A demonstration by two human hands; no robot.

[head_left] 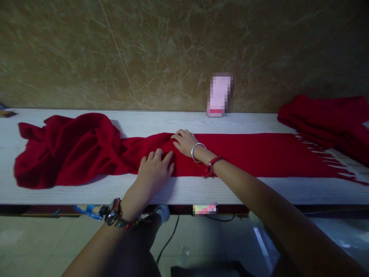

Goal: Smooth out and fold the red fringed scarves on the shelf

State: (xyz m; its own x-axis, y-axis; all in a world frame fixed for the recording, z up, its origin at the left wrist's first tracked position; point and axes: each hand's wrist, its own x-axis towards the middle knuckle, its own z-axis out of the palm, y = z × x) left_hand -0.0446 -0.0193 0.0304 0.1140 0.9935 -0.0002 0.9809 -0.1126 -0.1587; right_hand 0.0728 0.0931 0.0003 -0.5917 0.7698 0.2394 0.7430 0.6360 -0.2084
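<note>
- On the floor [201, 234], nearer to us than the red scarf [230, 150], we see a black cable [170, 243] and a small see-through thing [184, 254], too faint for us to name.
- We see the white table [219, 191] run past the scarf on our side as a pale strip, ending in a straight front edge; a blurred, bright-coloured item [205, 209] sits just beyond that edge, below the scarf's middle.
- Our left hand [155, 169] lies palm down on the scarf's near half, fingers loosely spread, thumb apart from the forefinger — resting on the cloth, gripping nothing.
- Our right hand [184, 142] reaches to the scarf's far edge, just beside the left, palm down, fingers slightly bent and apart, touching without clasping.
- Our scarf lies lengthwise along the table: bunched at its left end, flat right of our hands, fringed at its right end.
- Beyond the fringe, we see a folded red cloth [325, 119].
- Behind the scarf, another pale strip meets the marbled wall [161, 54]; a blurred pink item [219, 94] stands there.
</note>
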